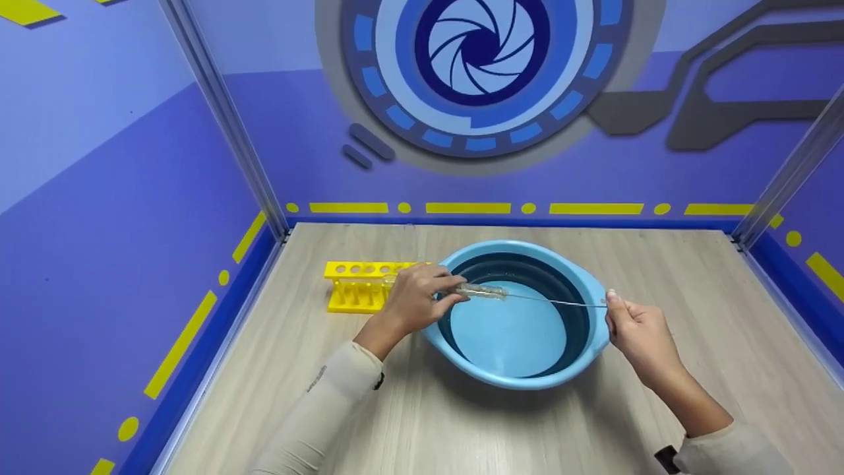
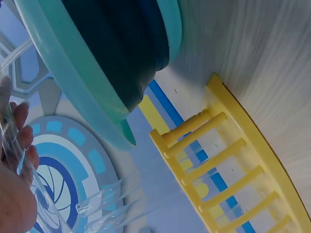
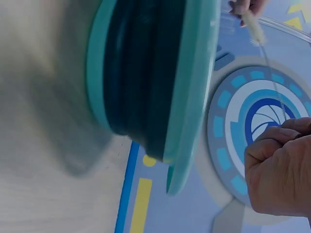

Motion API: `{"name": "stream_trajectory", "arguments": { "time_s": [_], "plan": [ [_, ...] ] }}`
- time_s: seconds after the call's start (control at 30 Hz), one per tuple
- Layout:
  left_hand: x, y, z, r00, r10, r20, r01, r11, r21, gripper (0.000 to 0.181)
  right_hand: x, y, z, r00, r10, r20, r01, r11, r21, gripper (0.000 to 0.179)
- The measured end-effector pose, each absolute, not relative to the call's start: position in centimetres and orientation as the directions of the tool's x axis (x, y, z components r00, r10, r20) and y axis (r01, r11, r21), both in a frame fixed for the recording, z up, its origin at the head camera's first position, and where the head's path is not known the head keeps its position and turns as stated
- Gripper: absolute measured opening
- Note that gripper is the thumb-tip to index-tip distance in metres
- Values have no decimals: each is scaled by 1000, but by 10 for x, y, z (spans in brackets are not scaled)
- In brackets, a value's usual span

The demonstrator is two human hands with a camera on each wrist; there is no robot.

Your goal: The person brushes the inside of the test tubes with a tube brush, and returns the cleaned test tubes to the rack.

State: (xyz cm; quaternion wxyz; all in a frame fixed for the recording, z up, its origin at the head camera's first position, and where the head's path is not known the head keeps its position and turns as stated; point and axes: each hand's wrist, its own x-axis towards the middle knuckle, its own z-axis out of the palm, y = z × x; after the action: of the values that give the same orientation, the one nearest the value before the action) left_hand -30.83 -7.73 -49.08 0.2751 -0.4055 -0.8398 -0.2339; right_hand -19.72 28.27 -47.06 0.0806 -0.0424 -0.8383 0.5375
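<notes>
My left hand (image 1: 419, 297) grips a clear glass test tube (image 2: 29, 167), held nearly level above the blue basin (image 1: 514, 381). The pale bristles of a test tube brush (image 1: 484, 291) show at the tube's mouth end, apparently inside the glass. From there the brush's thin wire handle (image 1: 554, 301) stretches right, across the basin. My right hand (image 1: 645, 336) pinches the far end of that wire beside the basin's right rim. In the right wrist view, the curled right fingers (image 3: 272, 141) hold the wire and the bristles (image 3: 257, 35) sit by the left hand (image 3: 250, 6).
A yellow test tube rack (image 1: 339, 305) stands left of the basin, partly behind my left hand. Faint clear tubes (image 2: 102, 199) stick up from it. The wooden table (image 1: 488, 435) is bounded by blue wall panels (image 1: 264, 145) at the back and sides.
</notes>
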Motion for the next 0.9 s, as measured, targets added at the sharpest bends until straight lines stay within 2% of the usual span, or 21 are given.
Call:
{"name": "stream_trajectory", "arguments": {
  "time_s": [0.1,0.27,0.47,0.9],
  "plan": [
    [-308,-75,-490,-494,573,654,820,556,132,25,-197,282,-467,-985,159,69,4,419,-908,61],
    [-308,-74,-489,-490,589,643,836,527,154,26,-196,282,-465,-971,147,187,-101,456,-884,62],
    [-308,-75,-488,-515,595,617,834,516,198,26,-194,279,-472,-942,132,309,-207,497,-843,57],
    [-305,-76,-482,-580,612,538,804,537,256,30,-194,279,-486,-913,186,363,-212,544,-812,51]
  ]
}}
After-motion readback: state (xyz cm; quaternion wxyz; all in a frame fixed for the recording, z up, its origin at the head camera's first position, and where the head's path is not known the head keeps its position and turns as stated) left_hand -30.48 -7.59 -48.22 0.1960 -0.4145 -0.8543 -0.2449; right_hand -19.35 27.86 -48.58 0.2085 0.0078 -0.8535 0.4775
